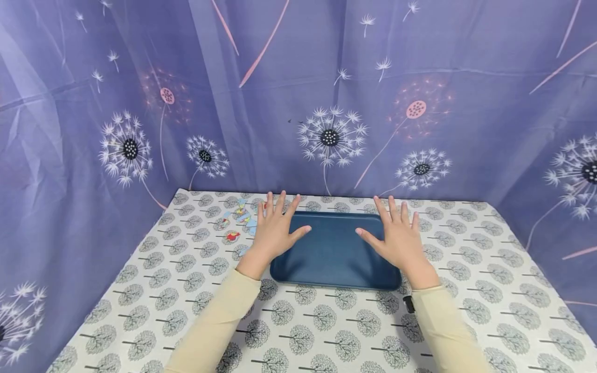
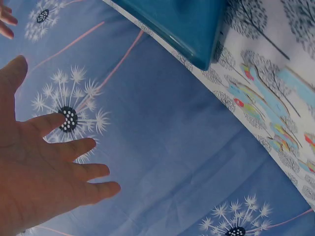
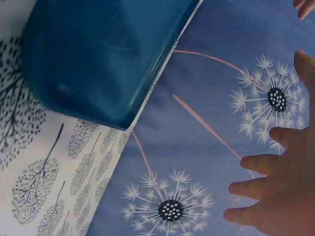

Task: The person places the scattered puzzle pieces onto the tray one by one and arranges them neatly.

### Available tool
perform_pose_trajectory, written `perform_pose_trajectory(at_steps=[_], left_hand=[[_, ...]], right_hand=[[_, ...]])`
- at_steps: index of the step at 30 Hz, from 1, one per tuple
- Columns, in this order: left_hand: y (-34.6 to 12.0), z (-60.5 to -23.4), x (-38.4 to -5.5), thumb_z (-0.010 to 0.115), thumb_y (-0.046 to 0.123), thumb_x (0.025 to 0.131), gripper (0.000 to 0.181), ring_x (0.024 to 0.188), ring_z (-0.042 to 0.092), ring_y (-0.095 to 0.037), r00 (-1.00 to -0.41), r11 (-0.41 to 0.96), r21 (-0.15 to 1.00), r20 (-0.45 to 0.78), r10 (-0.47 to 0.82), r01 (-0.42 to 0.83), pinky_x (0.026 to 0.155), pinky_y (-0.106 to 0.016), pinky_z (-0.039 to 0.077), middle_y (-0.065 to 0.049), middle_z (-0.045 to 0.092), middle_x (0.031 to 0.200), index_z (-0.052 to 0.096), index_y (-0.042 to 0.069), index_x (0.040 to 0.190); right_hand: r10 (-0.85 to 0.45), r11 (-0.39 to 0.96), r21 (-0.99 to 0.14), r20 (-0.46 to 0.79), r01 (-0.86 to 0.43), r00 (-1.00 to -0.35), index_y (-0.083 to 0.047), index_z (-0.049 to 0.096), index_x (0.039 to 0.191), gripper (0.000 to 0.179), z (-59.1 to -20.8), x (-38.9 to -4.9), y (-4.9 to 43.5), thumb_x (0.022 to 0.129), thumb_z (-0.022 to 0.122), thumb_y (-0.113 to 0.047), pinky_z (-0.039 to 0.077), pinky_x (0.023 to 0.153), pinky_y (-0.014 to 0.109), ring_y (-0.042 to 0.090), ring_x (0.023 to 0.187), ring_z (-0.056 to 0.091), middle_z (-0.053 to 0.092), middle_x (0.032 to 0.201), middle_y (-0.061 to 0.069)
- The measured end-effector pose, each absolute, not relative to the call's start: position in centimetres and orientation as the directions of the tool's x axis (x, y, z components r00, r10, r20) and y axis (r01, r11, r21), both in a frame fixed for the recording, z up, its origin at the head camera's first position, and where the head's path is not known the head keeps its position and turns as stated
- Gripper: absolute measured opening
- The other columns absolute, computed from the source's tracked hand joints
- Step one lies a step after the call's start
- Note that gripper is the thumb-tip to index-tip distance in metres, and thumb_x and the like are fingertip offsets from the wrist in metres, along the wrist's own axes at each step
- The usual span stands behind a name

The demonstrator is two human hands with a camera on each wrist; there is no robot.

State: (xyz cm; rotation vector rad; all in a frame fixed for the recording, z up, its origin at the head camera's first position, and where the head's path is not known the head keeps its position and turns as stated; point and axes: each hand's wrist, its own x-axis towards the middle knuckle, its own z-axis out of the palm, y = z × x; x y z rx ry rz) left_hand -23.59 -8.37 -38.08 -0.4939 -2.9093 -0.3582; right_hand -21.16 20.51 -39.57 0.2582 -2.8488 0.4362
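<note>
A purple-blue fabric curtain point(image 1: 261, 129), creased and softly folded, walls in the table before us, its face printed with white dandelion heads and pink stems. Below it spreads a white tablecloth point(image 1: 322, 336) patterned with round grey trees on thin dark trunks. On the cloth, toward the far side of the table, lies a dark blue tray point(image 1: 340, 248), a shallow rectangle with rounded corners, a raised rim and a smooth surface that catches a dull sheen. Two plain cream sleeves point(image 1: 214, 331), lightly wrinkled, reach in from the near edge. A person's left hand point(image 1: 273, 230) is raised by the tray's left end, fingers spread wide, holding nothing. The right hand point(image 1: 400, 241) mirrors it at the right end, fingers fanned and thumb pointing inward, equally bare; both are apart from the tray. Just left of the left hand, flat, irregularly shaped pieces point(image 1: 251, 225) in pale blue, yellow and red lie scattered on the cloth. A small black object point(image 1: 409, 304) shows beside the right wrist.
</note>
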Motion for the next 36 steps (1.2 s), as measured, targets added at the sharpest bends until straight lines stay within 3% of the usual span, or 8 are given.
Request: perform_pose_trajectory(at_steps=[8, 16, 20, 26, 31, 36], left_hand=[[-10.1, -37.3, -23.8, 0.059, 0.044, 0.094, 0.070, 0.145, 0.009, -0.040, -0.919, 0.880, 0.291, 0.247, 0.308, 0.374, 0.119, -0.058, 0.010, -0.018, 0.024, 0.156, 0.029, 0.021, 0.153], [-12.5, -37.1, -24.2, 0.067, 0.025, 0.092, 0.064, 0.129, 0.040, -0.037, -0.918, 0.852, 0.372, 0.293, 0.269, 0.369, 0.102, -0.053, 0.044, -0.019, 0.044, 0.141, 0.039, 0.012, 0.148], [-13.7, -37.3, -24.4, 0.070, 0.015, 0.089, 0.063, 0.125, 0.044, -0.037, -0.938, 0.849, 0.415, 0.253, 0.239, 0.328, 0.099, -0.051, 0.048, -0.019, 0.047, 0.138, 0.042, 0.009, 0.145], [-15.6, -37.9, -24.8, 0.069, 0.005, 0.087, 0.060, 0.121, 0.049, -0.039, -0.962, 0.846, 0.459, 0.153, 0.225, 0.271, 0.102, -0.052, 0.045, -0.021, 0.053, 0.132, 0.045, 0.003, 0.142], [-16.8, -38.4, -24.9, 0.067, 0.000, 0.087, 0.054, 0.106, 0.058, -0.036, -0.970, 0.840, 0.489, 0.060, 0.235, 0.234, 0.089, -0.047, 0.054, -0.021, 0.060, 0.119, 0.049, -0.002, 0.137], [-17.8, -39.2, -25.1, 0.067, -0.004, 0.084, 0.039, 0.102, 0.061, -0.035, -0.964, 0.836, 0.494, 0.015, 0.265, 0.237, 0.087, -0.043, 0.056, -0.021, 0.064, 0.111, 0.060, -0.006, 0.123]], right_hand=[[-0.146, 0.905, -0.345, 0.297, -0.248, -0.944, -0.021, 0.009, 0.156, 0.083, -39.5, -21.5, 21.9, 0.093, 0.049, -0.059, 0.002, 0.112, 0.071, 0.054, 0.139, 0.005, 0.010, 0.157, 0.023], [-0.142, 0.857, -0.438, 0.303, -0.270, -0.942, -0.013, 0.018, 0.155, 0.075, -39.4, -22.0, 23.1, 0.097, 0.051, -0.047, 0.010, 0.108, 0.075, 0.053, 0.139, 0.012, 0.015, 0.156, 0.024], [-0.144, 0.832, -0.481, 0.298, -0.279, -0.944, -0.010, 0.019, 0.154, 0.074, -39.7, -22.4, 23.7, 0.097, 0.053, -0.044, 0.013, 0.107, 0.076, 0.053, 0.138, 0.015, 0.016, 0.156, 0.024], [-0.155, 0.795, -0.533, 0.283, -0.289, -0.947, -0.008, 0.020, 0.154, 0.074, -40.2, -22.9, 24.5, 0.097, 0.055, -0.039, 0.022, 0.110, 0.067, 0.051, 0.135, 0.027, 0.021, 0.154, 0.026], [-0.138, 0.778, -0.578, 0.227, -0.248, -0.964, -0.010, 0.018, 0.154, 0.072, -40.4, -23.2, 25.1, 0.098, 0.053, -0.040, 0.030, 0.106, 0.067, 0.053, 0.114, 0.049, 0.028, 0.150, 0.029], [-0.133, 0.759, -0.610, 0.199, -0.229, -0.971, -0.004, 0.020, 0.153, 0.070, -40.9, -23.3, 25.6, 0.099, 0.052, -0.036, 0.033, 0.104, 0.068, 0.056, 0.119, 0.044, 0.032, 0.146, 0.033]])
